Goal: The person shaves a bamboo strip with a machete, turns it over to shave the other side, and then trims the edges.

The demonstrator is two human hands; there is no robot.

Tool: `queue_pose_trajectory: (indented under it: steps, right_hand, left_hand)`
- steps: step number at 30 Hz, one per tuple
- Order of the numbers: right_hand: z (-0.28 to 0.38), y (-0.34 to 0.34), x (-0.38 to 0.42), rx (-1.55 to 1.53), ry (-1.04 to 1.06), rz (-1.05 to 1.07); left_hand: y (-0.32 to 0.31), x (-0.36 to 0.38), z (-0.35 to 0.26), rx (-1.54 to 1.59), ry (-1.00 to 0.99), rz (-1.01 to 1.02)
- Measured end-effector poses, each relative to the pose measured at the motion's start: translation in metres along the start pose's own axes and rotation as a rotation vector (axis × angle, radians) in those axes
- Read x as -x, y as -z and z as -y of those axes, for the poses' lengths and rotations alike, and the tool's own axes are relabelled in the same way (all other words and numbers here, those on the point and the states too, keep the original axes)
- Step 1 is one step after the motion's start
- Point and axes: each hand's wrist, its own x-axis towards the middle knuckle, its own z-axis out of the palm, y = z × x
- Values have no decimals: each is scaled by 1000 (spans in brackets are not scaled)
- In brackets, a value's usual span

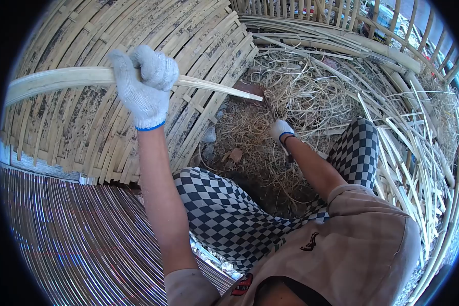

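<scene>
Watching through the head view, I see the left hand (147, 87) closed around a bamboo strip (86, 75), seemingly to steady its length; the right hand (281, 130) grips a knife-like tool (290, 158) (blade hard to make out) near the strip's tip, above curly shavings (311, 94).

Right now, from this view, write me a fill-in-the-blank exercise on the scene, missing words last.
1. The person's left hand and right hand wear white knitted gloves with ____ cuff edges.
2. The long pale bamboo strip is gripped by the ____ hand.
3. The black-and-grey cloth trousers have a ____ pattern.
4. The large woven bamboo panel fills the picture's upper ____ part.

Missing words: blue; left; checkered; left.
</scene>
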Motion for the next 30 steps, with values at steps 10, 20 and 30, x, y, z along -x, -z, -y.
queue_pose_trajectory:
  steps: [10,20,30]
  right_hand:
    - [129,187,90,-528,42,-470]
    - [189,206,138,-591,394,-814]
    - [165,173,105,-536,104,-471]
  left_hand:
    - [11,1,-4,7,-57,-247]
    - [-15,-9,13,-159,-236,-969]
    - [34,1,15,-85,-238,-1051]
